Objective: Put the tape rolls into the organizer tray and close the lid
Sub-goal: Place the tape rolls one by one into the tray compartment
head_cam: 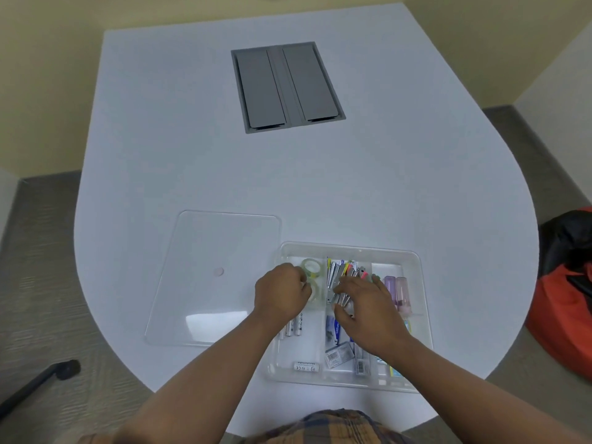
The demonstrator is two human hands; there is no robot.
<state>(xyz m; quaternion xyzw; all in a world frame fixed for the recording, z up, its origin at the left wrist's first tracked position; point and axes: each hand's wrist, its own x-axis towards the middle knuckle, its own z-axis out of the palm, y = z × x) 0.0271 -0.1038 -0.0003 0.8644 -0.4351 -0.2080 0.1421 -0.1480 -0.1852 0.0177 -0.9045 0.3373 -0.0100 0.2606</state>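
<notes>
A clear organizer tray [352, 248] sits on the white table near the front edge. Two clear tape rolls lie in its far left compartment: one [312, 267] at the back, another [317, 293] just in front of it, partly hidden by my left hand [282, 293]. That hand is curled over the nearer roll with its fingers on it. My right hand [368, 309] hovers with spread fingers over the middle compartment of pens and clips, holding nothing. The clear lid [214, 277] lies flat on the table left of the tray.
Batteries [296, 325], stapler boxes [339, 350] and pink bottles [397, 290] fill other compartments. A grey cable hatch [288, 88] is set in the table's far middle. A red and black bag [567, 299] sits on the floor at right, a black chair leg [38, 382] at left.
</notes>
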